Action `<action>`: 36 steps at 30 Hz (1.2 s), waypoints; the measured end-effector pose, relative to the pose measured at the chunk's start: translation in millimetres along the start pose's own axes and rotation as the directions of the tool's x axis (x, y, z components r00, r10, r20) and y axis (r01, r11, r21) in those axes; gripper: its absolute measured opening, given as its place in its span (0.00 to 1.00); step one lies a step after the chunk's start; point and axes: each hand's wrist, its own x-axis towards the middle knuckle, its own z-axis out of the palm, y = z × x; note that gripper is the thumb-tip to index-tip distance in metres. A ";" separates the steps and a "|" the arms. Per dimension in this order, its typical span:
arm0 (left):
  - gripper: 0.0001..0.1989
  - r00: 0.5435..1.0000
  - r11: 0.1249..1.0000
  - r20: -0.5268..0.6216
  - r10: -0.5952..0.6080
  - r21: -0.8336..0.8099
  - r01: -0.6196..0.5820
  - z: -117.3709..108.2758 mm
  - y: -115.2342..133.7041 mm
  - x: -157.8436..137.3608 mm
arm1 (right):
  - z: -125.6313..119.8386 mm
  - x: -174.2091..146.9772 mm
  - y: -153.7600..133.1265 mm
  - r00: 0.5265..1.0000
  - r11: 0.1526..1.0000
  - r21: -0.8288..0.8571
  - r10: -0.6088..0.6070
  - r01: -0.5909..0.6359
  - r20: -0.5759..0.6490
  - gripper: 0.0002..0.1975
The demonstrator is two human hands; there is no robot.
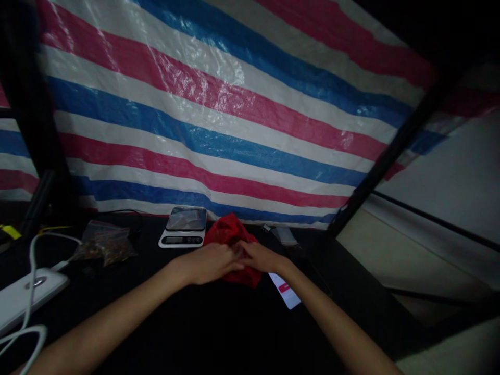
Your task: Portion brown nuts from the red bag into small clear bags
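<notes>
At the left edge of the dark table (219, 333) lies a white device (23, 297) with a white cable (29, 260) looped over it. Toward the back, a clear bag of brown bits (103, 244) sits near a small white scale (183, 227) with a clear bag on its platform. Just right of the scale, near the back edge, lies the red cloth (232, 237). The left hand (211, 263) and right hand (261, 256) meet over it, fingers clenched into the red fabric. Under the right wrist a white card (287, 290) shows. A striped tarp (219, 104) hangs behind the table.
</notes>
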 end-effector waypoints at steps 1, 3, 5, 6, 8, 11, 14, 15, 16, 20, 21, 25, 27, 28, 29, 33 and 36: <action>0.20 0.994 0.994 -0.051 -0.095 0.050 0.097 -9.1 -12.1 2.6 | 2.7 -0.5 2.2 1.000 1.000 -0.022 0.001 -0.001 -0.011 0.18; 0.21 0.946 0.944 -0.228 -0.228 0.188 0.273 -18.6 -33.1 13.4 | 6.6 -1.6 5.2 0.999 0.999 -0.030 -0.035 0.034 -0.035 0.18; 0.30 0.942 0.908 -0.271 -0.200 0.310 0.282 -16.9 -48.6 29.1 | 8.4 -1.7 5.4 0.998 0.997 -0.056 -0.046 0.043 -0.038 0.18; 0.35 0.951 0.900 -0.244 -0.190 0.343 0.268 -13.7 -54.7 37.2 | 8.5 -1.4 4.5 0.999 0.996 -0.090 -0.034 0.031 -0.037 0.18; 0.38 0.963 0.907 -0.122 -0.241 0.324 0.268 -7.2 -65.5 50.7 | 7.0 -0.2 2.0 0.999 0.985 -0.174 -0.004 -0.002 -0.035 0.19; 0.25 0.926 0.926 0.156 -0.343 0.221 0.306 -6.5 -80.2 60.0 | 1.5 1.2 -0.9 0.999 0.951 -0.305 0.029 -0.038 -0.035 0.19; 0.10 0.924 0.936 0.194 -0.330 0.196 0.293 -16.5 -90.7 57.6 | -3.6 3.4 -3.4 0.989 0.873 -0.464 0.124 -0.146 -0.077 0.20; 0.10 0.944 0.942 0.128 -0.303 0.193 0.276 -21.0 -92.5 55.7 | -4.6 4.7 -4.4 0.982 0.835 -0.516 0.159 -0.190 -0.104 0.20; 0.11 0.962 0.948 0.050 -0.270 0.187 0.256 -25.8 -93.2 53.7 | -5.1 6.3 -5.5 0.973 0.795 -0.561 0.190 -0.231 -0.131 0.19; 0.14 0.979 0.980 -0.166 -0.120 0.138 0.143 -45.1 -86.3 48.6 | -4.8 14.4 -9.5 0.943 0.674 -0.659 0.241 -0.333 -0.231 0.12; 0.13 0.978 0.985 -0.188 -0.093 0.124 0.117 -48.9 -82.5 48.3 | -4.2 16.4 -9.9 0.936 0.652 -0.672 0.249 -0.352 -0.249 0.12; 0.12 0.966 0.995 -0.259 -0.012 0.095 0.038 -54.8 -64.2 48.0 | 1.4 22.8 -9.4 0.912 0.573 -0.709 0.274 -0.411 -0.306 0.13; 0.13 0.963 0.995 -0.269 0.004 0.100 0.024 -52.3 -56.3 44.8 | 5.9 24.7 -8.6 0.902 0.561 -0.707 0.287 -0.430 -0.321 0.13; 0.15 0.963 0.993 -0.270 -0.001 0.114 0.033 -50.3 -53.2 41.3 | 8.3 25.1 -8.2 0.898 0.562 -0.701 0.301 -0.439 -0.321 0.13; 0.18 0.962 0.989 -0.273 -0.012 0.140 0.053 -48.2 -50.7 36.4 | 10.5 25.0 -7.8 0.893 0.562 -0.695 0.316 -0.449 -0.322 0.13; 0.28 0.962 0.936 -0.273 0.011 0.342 0.087 -39.5 -43.5 4.3 | 16.9 21.3 -6.4 0.905 0.559 -0.711 0.276 -0.426 -0.325 0.13; 0.25 0.973 0.891 -0.147 0.180 0.443 -0.098 -27.3 -38.1 -20.1 | 20.3 20.0 -4.9 0.929 0.565 -0.737 0.210 -0.370 -0.305 0.13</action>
